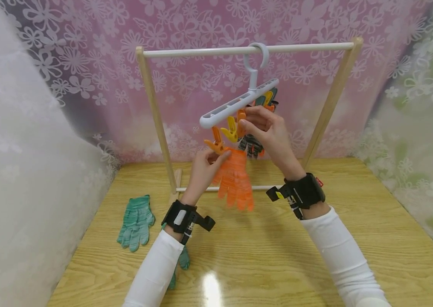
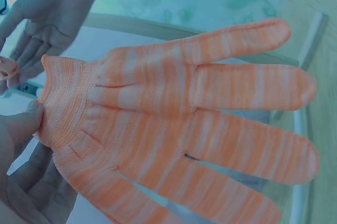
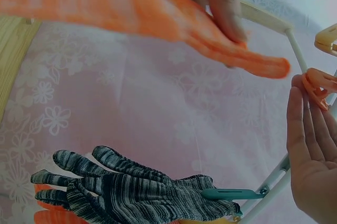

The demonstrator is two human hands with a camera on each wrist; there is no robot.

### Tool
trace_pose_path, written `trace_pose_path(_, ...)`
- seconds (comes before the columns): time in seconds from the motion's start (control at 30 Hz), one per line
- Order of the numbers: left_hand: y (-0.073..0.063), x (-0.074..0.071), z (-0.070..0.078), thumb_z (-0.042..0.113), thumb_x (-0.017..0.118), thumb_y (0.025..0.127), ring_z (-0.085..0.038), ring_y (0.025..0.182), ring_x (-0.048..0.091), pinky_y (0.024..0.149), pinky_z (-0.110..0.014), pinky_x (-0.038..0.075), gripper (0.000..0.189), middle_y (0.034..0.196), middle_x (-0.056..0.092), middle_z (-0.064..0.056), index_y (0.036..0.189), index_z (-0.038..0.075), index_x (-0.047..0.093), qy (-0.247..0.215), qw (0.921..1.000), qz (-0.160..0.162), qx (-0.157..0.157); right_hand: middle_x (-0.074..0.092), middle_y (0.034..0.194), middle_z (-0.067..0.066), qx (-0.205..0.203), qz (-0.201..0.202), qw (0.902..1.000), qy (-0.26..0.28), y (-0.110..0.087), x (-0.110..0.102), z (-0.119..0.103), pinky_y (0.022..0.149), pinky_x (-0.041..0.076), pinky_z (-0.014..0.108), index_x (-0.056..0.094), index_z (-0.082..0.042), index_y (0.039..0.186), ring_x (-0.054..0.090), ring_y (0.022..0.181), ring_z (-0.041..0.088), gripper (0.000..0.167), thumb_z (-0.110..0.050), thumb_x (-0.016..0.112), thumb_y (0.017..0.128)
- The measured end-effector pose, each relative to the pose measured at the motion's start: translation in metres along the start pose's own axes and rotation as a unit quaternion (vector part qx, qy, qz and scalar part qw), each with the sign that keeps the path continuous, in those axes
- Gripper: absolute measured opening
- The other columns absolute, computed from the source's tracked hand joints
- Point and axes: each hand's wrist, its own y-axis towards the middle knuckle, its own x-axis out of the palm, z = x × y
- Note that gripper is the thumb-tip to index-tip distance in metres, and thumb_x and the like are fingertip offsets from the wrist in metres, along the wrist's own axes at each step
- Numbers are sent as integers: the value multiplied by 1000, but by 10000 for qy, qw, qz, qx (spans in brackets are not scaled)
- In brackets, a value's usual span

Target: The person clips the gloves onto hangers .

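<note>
Aloft — orange glove (image 1: 235, 172), left hand (image 1: 203, 171) pinching.

A rack (image 1: 316, 47) of pale wooden uprights and white bars stands on the wood-grained bench (image 1: 354, 238), with a pink, white-flowered curtain (image 1: 105, 85) behind it. Whitish sheeting (image 1: 28, 179) flanks it to the left, green-and-white floral sheeting (image 1: 427, 140) to the right. Left and forward of the rack lies a green glove (image 1: 136, 222), and nearer the viewer, a second green one (image 1: 184, 258), partly hidden.
</note>
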Motion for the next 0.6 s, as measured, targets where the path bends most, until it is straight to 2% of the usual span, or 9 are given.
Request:
trace_pose_path(0.17,8,6,7,20,72,96,-19,77,67,66,-26,52,26,99,72,-15,114,2,73,-209,9996,199,15,74,108,-7,-27,14,10000,-10,1,-1,2,92,57,27,65,0,127,71,101,12,31,-8,68,98)
trace_pose_path(0.37,12,12,12,17,74,95,-13,56,41,53,-25,32,23,76,63,-13,110,0,71,-359,9984,416,139,75,104,-9,-40,1,10000,70,2,0,0,90,58,28,65,2,126,73,97,10,30,-8,68,98)
trace_pose_path(0.47,12,13,18,12,73,95,-11,50,33,51,-25,26,22,68,57,-13,110,-3,69,-416,9979,458,187,76,103,-8,-8,2,9999,128,3,-1,-1,89,59,28,65,2,125,73,96,10,30,-7,69,97)
trace_pose_path(0.53,12,14,24,9,72,95,-10,50,32,51,-24,26,21,67,56,-16,108,-6,67,-424,9977,483,220,76,103,-8,-1,14,9999,108,3,-1,-2,87,59,28,66,2,125,73,95,11,29,-7,69,97)
trace_pose_path(0.6,13,15,29,6,71,95,-8,52,35,52,-23,27,20,72,62,-20,107,-9,66,-405,9974,532,250,76,102,-8,-10,30,10000,58,3,-1,-2,86,59,28,66,2,125,74,94,11,29,-8,69,97)
